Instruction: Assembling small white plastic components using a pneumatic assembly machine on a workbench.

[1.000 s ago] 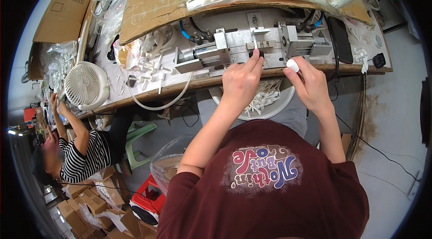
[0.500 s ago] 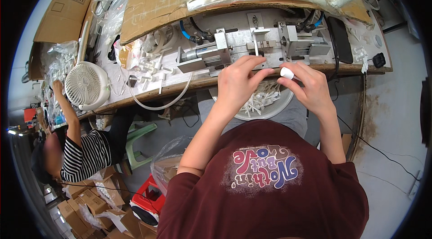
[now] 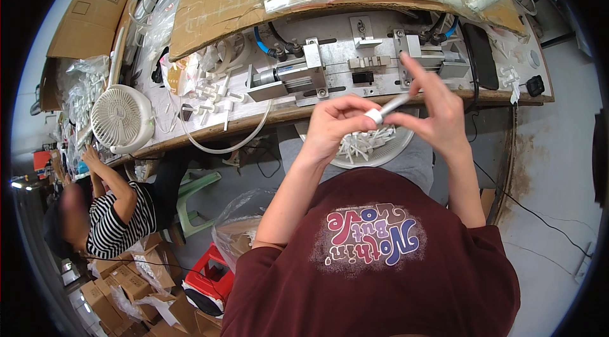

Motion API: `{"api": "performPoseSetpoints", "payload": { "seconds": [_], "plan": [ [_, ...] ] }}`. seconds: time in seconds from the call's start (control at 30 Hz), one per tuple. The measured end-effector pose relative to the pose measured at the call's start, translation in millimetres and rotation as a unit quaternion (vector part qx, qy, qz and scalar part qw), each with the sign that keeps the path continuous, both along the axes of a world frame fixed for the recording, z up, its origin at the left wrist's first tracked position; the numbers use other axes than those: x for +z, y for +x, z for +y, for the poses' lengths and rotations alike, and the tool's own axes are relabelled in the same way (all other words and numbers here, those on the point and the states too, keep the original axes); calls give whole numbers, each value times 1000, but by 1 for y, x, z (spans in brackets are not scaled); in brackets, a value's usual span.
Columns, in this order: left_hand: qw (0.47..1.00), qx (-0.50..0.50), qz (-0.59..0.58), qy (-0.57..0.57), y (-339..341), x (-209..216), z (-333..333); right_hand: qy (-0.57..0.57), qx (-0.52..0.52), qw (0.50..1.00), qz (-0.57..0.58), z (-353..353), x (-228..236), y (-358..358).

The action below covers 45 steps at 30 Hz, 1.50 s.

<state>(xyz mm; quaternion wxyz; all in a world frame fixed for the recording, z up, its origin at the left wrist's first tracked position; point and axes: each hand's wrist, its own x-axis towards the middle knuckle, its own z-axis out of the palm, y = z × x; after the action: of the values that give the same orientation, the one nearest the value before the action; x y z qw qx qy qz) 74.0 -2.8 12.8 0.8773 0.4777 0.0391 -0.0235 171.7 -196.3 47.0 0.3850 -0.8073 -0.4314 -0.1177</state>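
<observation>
Both my hands meet just in front of the bench edge, over a white basin (image 3: 406, 141) of loose white plastic pieces (image 3: 365, 145). My left hand (image 3: 335, 126) pinches the round white cap end of a white capped stick (image 3: 394, 104) between thumb and fingers. The stick's thin stem slants up to my right hand (image 3: 439, 112), whose thumb and fingers are closed around it while the index finger points up and away. Beyond the hands sits a metal clamping jig (image 3: 369, 62), with a metal cylinder block on either side; its middle holds no stick.
A cardboard sheet (image 3: 222, 16) with bagged white parts covers the rear of the bench. More white pieces (image 3: 219, 99) lie left, beside a white fan (image 3: 120, 120). A phone (image 3: 480, 58) rests at right. A co-worker in a striped shirt (image 3: 120, 223) sits at left.
The white stick standing in the jig is gone from there. My left hand has drawn back toward me, and my hands have come together on a capped stick. The co-worker's arms have shifted.
</observation>
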Motion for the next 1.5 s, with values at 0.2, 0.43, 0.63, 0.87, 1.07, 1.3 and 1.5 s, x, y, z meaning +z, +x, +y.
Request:
{"api": "performPoseSetpoints", "payload": {
  "seconds": [0.2, 0.43, 0.63, 0.87, 1.07, 1.3, 1.5],
  "plan": [
    [914, 180, -67, 356, 7, 11, -7, -2, -120, 992, 32, -8, 0, -1],
    [619, 200, -195, 734, 21, -12, -15, 38, -99, 994, 13, -2, 2, -8],
    [611, 183, -185, 748, 30, -3, -11, 80, -71, 993, 48, -10, 8, -16],
    [617, 186, -180, 743, 29, -7, -9, 211, -11, 977, -32, -12, -4, -21],
    [956, 11, -37, 290, 11, 27, -23, 239, 101, 955, -141, 4, -3, -18],
    [985, 2, -90, 145, 9, 28, -29, 280, 204, 936, -65, 35, -10, -21],
    [895, 171, -161, 380, 9, 34, -20, 274, 103, 954, -67, 61, 14, 9]
  ]
}}
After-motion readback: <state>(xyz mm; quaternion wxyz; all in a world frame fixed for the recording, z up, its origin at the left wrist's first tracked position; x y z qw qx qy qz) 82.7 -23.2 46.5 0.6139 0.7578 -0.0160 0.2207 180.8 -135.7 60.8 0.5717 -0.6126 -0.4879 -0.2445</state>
